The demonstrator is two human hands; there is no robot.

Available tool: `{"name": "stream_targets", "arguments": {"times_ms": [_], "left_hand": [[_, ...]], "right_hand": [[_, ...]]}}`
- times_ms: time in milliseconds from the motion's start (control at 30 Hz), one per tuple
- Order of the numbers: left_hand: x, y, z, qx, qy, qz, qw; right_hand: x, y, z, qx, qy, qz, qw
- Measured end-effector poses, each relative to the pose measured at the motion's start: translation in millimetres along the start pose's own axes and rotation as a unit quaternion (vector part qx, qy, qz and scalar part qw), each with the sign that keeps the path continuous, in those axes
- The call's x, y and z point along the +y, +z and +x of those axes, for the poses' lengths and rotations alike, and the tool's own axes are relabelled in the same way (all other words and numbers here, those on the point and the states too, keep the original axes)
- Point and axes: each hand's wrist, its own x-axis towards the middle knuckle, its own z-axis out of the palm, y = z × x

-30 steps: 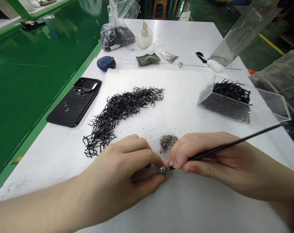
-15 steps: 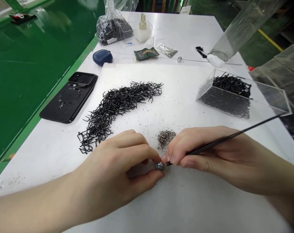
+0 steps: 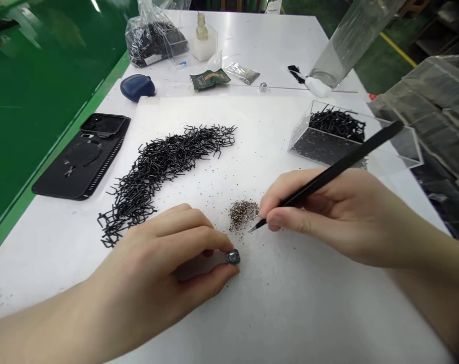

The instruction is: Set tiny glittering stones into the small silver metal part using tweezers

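Between thumb and index finger, my left hand (image 3: pixel 164 258) pinches a small dark metallic piece (image 3: pixel 233 257) just above the white work surface (image 3: pixel 275 313). My right hand (image 3: pixel 320 217) grips black tweezers (image 3: pixel 328 174) like a pen. Their pointed tip is at the near edge of a small heap of tiny shiny brown bits (image 3: pixel 242 213), apart from the metallic piece. Whether the tip holds a bit is too small to tell. Beyond my left hand lies a long curved pile of bent black pieces (image 3: pixel 168 156).
A black phone case (image 3: pixel 81 156) and a blue rounded case (image 3: pixel 137 88) lie at the left. A clear box (image 3: pixel 328 144) of black pieces stands at the right. Farther back are a plastic bag (image 3: pixel 153 40), a green packet (image 3: pixel 210 79), a small bottle (image 3: pixel 202 28) and a clear cylinder (image 3: pixel 350 43).
The tweezers' tip has moved away from the metallic piece to the heap, and my right hand has turned the tweezers more upright. The whole view has shifted, with things now farther left.
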Motion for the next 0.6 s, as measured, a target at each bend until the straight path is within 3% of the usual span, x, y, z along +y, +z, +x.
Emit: {"name": "stream_targets", "arguments": {"times_ms": [200, 600], "left_hand": [[-0.3, -1.3, 0.5, -0.006, -0.001, 0.0, 1.0], [-3.7, 4.9, 1.4, 0.01, 0.039, -0.022, 0.999]], "right_hand": [[4.6, 0.4, -2.5, -0.057, -0.001, -0.006, 0.998], [5.1, 3.5, -5.2, -0.054, 0.021, -0.005, 0.998]]}}
